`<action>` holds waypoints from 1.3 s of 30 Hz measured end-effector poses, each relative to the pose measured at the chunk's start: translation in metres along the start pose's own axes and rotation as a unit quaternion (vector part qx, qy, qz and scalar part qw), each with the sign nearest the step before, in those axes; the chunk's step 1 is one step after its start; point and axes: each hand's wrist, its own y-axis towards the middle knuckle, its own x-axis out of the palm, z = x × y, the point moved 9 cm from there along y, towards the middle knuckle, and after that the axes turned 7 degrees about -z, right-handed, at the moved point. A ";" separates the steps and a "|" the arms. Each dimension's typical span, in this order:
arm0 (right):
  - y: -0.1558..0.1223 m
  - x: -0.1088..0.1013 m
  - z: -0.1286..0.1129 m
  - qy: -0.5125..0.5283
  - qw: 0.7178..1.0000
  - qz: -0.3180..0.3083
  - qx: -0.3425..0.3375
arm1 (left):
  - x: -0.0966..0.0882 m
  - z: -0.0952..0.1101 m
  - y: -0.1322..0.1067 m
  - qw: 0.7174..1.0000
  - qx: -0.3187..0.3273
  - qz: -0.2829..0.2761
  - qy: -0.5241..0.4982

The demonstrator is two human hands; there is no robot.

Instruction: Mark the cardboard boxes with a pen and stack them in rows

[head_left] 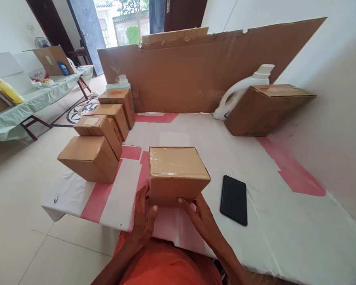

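Observation:
A taped cardboard box (173,164) is right in front of me near the table's front edge, its top flaps closed. My left hand (144,211) is against its left front corner, with the fingers along the side and the thumb in front. At the lower right corner my right hand (197,211) grips the box, its thumb pressed on the front face and its fingers partly hidden behind the edge. The underside of the box is out of sight. To the right of my right hand lies a black tablet (233,200), flat on the cloth.
Several cardboard boxes (90,158) stand in a row at the table's left edge, before a pale green jug (123,81). A large cardboard panel (178,75) closes off the back. At the right, a white detergent bottle (240,91) leans behind a tilted box (255,111).

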 end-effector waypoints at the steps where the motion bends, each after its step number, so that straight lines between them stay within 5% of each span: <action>1: 0.001 0.000 0.008 0.022 1.000 0.004 0.009 | 0.005 -0.002 0.007 1.000 0.010 -0.009 0.004; 6: 0.015 0.007 0.023 0.058 0.998 0.029 -0.006 | 0.012 -0.013 0.024 0.999 0.008 -0.027 0.026; 15: 0.017 -0.038 -0.020 -0.019 0.996 0.082 -0.006 | 0.006 0.048 0.038 0.985 0.108 -0.017 0.130; 20: 0.018 -0.033 -0.013 -0.043 0.996 0.079 -0.009 | 0.007 0.028 0.046 0.992 0.023 -0.024 0.122; 31: 0.009 -0.011 0.018 -0.049 0.996 0.059 -0.036 | 0.000 0.001 0.034 0.995 -0.025 -0.076 0.064; 34: 0.006 -0.026 -0.008 -0.055 0.993 0.088 -0.048 | -0.010 0.029 0.032 0.990 0.018 -0.045 0.133; 39: -0.004 -0.056 -0.086 -0.104 0.975 0.144 -0.132 | -0.024 0.093 0.030 0.968 0.146 -0.008 0.204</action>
